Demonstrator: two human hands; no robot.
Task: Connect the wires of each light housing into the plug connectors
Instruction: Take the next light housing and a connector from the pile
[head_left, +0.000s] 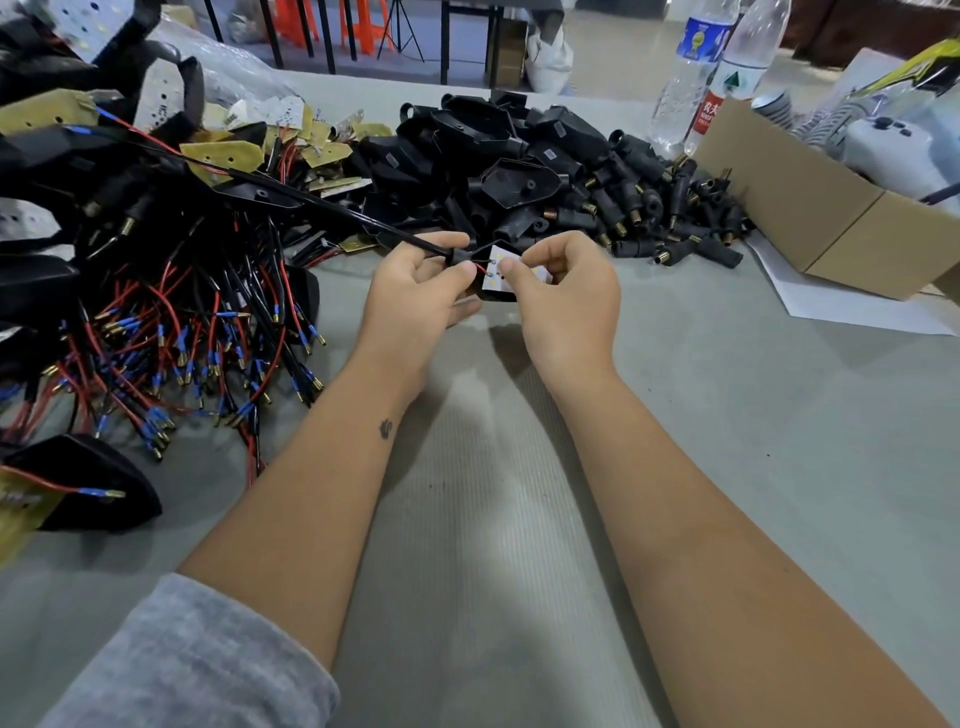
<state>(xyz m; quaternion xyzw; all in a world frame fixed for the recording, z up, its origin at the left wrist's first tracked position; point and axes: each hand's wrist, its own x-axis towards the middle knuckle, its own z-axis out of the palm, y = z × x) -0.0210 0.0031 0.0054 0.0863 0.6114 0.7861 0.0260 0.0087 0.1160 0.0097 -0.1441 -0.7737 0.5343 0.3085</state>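
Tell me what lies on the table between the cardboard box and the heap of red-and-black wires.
In the head view, a pile of black housings and plug connectors lies between the box and wires.

At the centre of the frame your left hand (415, 283) pinches a black cable (332, 208) at its plug end, while your right hand (563, 301) pinches a small white LED board (506, 262). Red and black wires (182, 332) pile at left, black plug connectors (665, 208) at upper right beside a cardboard box (810, 208).
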